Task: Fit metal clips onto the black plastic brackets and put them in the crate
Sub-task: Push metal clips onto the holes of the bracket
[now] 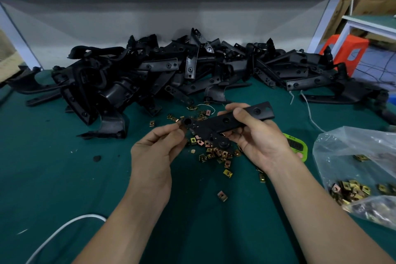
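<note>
Head camera, looking down at a dark green cloth-covered table (53, 167). Both hands hold one long flat black plastic bracket (227, 121) above the table's middle. The left hand (154, 152) pinches its left end between thumb and fingertips; the right hand (259, 135) is curled round its right half, thumb on top. Small brass-coloured metal clips (216, 152) lie scattered underneath. A heap of black plastic brackets (150, 75) fills the far side. On the right sits a clear plastic bag of clips (353, 173). Beside the right wrist lies a lime green timer (297, 146), its writing too blurred to read.
</note>
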The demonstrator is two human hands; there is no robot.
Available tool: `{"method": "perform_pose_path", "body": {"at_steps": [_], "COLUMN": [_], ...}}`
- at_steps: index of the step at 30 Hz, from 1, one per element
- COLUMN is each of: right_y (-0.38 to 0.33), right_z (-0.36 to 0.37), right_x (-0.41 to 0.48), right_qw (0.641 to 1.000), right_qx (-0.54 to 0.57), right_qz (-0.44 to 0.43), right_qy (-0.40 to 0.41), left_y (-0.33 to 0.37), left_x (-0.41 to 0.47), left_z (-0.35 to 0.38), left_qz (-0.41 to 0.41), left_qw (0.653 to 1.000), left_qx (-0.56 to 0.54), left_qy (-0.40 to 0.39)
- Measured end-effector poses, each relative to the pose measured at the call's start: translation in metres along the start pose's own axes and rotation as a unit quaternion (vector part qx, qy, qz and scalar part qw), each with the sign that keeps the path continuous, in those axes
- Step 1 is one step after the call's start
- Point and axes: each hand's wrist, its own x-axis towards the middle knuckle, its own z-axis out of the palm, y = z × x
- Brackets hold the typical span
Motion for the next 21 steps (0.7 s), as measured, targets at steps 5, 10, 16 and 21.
{"method": "perform_pose_path", "body": {"at_steps": [5, 10, 16, 21], "right_y": [-0.0005, -0.0006, -0.0004, -0.0007], "right_z": [0.0018, 0.0017, 0.0016, -0.0027], "right_x": [0.0009, 0.0006, 0.0006, 0.0006], "right_qw": [1.0, 1.0, 1.0, 1.0], "right_qx": [0.0, 0.011, 0.012, -0.009], "right_qz": [-0.006, -0.002, -0.011, -0.013], "right_qy": [0.014, 0.017, 0.007, -0.011], "left_y": [-0.0019, -0.005, -0.0065, -0.0061], "left_x": [0.0002, 0.0005, -0.0002, 0.001], "left_z": [-0.0012, -0.0021, -0.001, -0.0023], "left_qz": [0.002, 0.018, 0.022, -0.026], "left_qw": [1.0, 1.0, 0.998, 0.998], "left_qx": [-0.004, 0.02, 0.04, 0.029], "left_qy": [-0.007, -0.016, -0.03, -0.048]}}
